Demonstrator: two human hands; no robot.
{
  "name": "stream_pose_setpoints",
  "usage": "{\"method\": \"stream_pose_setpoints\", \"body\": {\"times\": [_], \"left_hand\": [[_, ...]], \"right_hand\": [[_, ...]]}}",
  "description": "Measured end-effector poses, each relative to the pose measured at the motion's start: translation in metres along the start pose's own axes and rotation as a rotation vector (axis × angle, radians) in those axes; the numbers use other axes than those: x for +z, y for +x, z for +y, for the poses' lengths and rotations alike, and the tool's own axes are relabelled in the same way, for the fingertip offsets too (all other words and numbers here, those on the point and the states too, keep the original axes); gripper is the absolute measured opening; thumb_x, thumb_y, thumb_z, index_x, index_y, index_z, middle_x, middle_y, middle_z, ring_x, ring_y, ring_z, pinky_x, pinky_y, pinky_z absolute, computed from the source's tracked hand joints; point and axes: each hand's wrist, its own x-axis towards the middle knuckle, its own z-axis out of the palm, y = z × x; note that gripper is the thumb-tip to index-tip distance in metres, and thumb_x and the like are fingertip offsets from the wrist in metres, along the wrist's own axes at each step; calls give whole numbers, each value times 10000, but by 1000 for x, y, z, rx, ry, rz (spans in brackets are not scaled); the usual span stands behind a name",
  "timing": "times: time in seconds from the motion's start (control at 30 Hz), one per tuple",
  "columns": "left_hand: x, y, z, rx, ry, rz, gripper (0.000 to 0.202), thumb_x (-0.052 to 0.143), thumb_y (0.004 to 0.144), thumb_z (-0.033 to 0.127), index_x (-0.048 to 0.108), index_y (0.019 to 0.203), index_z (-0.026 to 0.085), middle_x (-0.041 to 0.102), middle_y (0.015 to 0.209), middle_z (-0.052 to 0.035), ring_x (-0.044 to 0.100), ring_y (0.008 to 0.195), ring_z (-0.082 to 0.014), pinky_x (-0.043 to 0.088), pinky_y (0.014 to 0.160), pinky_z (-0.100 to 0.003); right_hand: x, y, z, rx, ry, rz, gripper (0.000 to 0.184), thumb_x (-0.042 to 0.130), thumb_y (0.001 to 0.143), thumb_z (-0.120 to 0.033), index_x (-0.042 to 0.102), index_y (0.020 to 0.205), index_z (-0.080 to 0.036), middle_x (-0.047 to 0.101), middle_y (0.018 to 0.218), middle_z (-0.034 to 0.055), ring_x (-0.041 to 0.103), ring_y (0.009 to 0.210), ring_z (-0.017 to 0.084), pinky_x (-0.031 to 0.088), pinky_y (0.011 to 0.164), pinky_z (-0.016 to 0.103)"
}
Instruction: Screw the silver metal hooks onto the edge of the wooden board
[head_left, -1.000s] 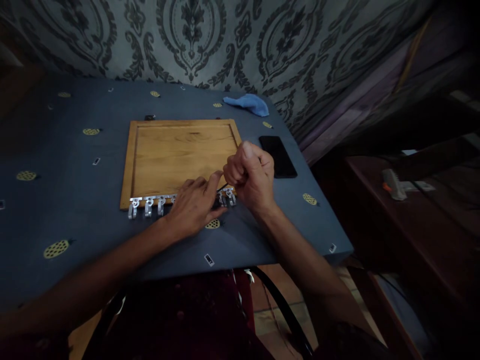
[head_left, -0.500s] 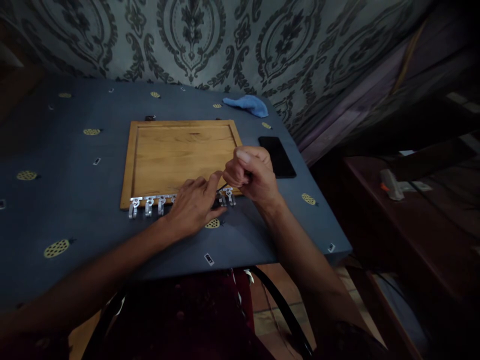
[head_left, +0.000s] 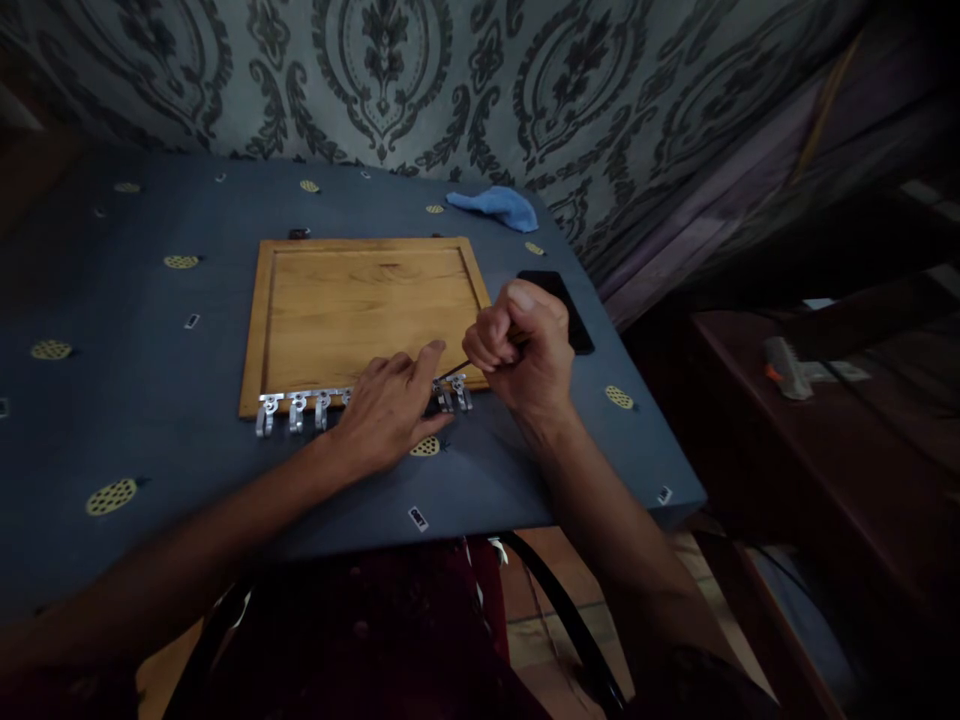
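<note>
A framed wooden panel [head_left: 360, 310] lies flat, with several silver metal hooks [head_left: 322, 410] along its near edge. Across the middle of that edge rests my left hand [head_left: 386, 410], fingers stretched and thumb apart below the edge; it covers some of the hooks. My right hand [head_left: 525, 345] is a closed fist at the panel's right side, gripping what appears to be a screwdriver [head_left: 454, 370]. Its thin dark shaft slants down-left, the tip at a hook beside my left fingertips. The handle is mostly hidden in the fist.
A black phone [head_left: 577, 320] lies right of the panel, partly behind my right hand. A blue cloth [head_left: 499, 208] sits at the back of the covered table [head_left: 150, 400], before a patterned curtain [head_left: 382, 80]. On a dark surface at right lies a white object [head_left: 787, 370].
My right fist has moved a little right and up, away from the hook, and more of the shaft shows. My left hand stays in place.
</note>
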Motion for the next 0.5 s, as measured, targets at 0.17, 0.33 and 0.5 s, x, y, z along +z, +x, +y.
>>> {"method": "stream_pose_setpoints", "body": {"times": [0.17,0.33,0.5], "left_hand": [[1,0,1,-9,-13,10,717,687,897,368,288,1442,130,695,1084,-105,638,1072,-299,471,928,-439],[0,1,1,-10,-4,-2,729,698,891,376,288,1439,126,698,1072,-104,640,1067,-301,467,922,-431],[0,0,0,4,9,16,728,693,897,389,284,1438,124,696,1068,-104,645,1058,-296,471,909,-418]], "right_hand": [[0,0,3,-14,27,-38,459,702,820,-497,466,553,-208,241,412,-106,153,353,36,198,362,197],[0,0,5,-21,20,-37,437,704,822,-495,493,572,-205,241,414,-109,153,354,36,186,359,199],[2,-1,5,-24,10,-62,434,725,804,-513,513,590,-201,256,428,-107,177,365,39,185,373,206]]}}
